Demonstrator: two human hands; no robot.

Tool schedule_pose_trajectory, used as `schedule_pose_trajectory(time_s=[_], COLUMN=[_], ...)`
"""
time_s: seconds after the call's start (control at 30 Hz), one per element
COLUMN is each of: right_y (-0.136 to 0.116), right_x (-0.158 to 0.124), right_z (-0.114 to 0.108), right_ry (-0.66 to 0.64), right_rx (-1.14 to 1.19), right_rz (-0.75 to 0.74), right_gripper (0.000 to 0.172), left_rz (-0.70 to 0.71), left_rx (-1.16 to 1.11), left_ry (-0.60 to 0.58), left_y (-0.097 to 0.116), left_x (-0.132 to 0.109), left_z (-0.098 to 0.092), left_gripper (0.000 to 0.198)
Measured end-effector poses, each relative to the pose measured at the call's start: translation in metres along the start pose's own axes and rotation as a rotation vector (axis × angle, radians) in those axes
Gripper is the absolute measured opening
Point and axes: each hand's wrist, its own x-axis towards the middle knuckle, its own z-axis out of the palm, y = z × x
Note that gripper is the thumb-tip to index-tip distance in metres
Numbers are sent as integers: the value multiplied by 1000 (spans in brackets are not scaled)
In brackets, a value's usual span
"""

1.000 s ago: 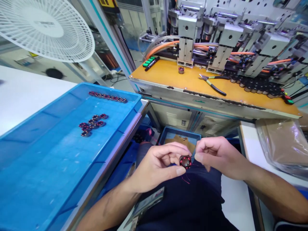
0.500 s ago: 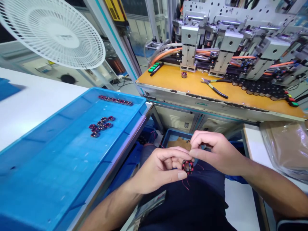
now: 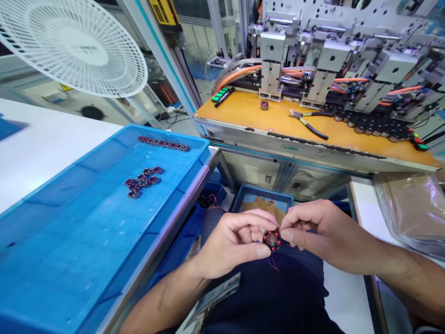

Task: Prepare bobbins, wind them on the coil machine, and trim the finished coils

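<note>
Between the thumb and fingers of my left hand (image 3: 239,236) is a small round motor stator (image 3: 271,240) with red copper windings, its open ring turned towards me. Thin red wire ends (image 3: 274,264) hang below it. My right hand (image 3: 313,227) is at the stator's right edge, thumb and forefinger pinched together. Whatever lies in that pinch, perhaps a wire end, is too small to make out. Both hands are above my lap.
On the left, a blue tray (image 3: 86,222) holds a row of stators (image 3: 163,144) and a loose cluster (image 3: 142,181). Ahead, an orange bench top (image 3: 236,111) carries cutting pliers (image 3: 309,123), a single stator (image 3: 264,105) and many dark parts. A white fan (image 3: 83,48) stands upper left.
My right hand has moved down and slightly right, from above the stator to its right edge. The stator stays in my left hand; its hanging wires have shifted.
</note>
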Motion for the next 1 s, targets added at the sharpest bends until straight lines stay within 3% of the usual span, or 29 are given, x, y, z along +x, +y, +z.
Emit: schedule_pose_trajectory(time_s=[0.33, 0.6, 0.7, 0.77, 0.8, 0.93, 1.0], right_y=[15, 7, 10, 15, 18, 23, 20], right_x=[-11, -12, -15, -18, -20, -18, -13], right_z=[11, 14, 8, 1, -3, -9, -6], right_ry=[58, 82, -43, -157, -150, 219, 294], right_rx=[115, 62, -27, -180, -282, -621, -662], right_rz=[-123, -152, -192, -287, -356, -688, -840], right_gripper=[15, 17, 15, 6, 3, 24, 21], left_rz=[3, 60, 43, 28, 17, -49, -90], left_rx=[-91, -81, -111, -156, -184, -285, -321], left_ry=[-16, -45, -55, -66, -74, -129, -145], left_y=[-9, -7, -6, -6, -6, -5, -6], left_x=[2, 4, 3, 1, 1, 1, 1], left_z=[-4, 0, 0, -1, -1, 0, 2], left_gripper=[33, 34, 32, 31, 31, 31, 30])
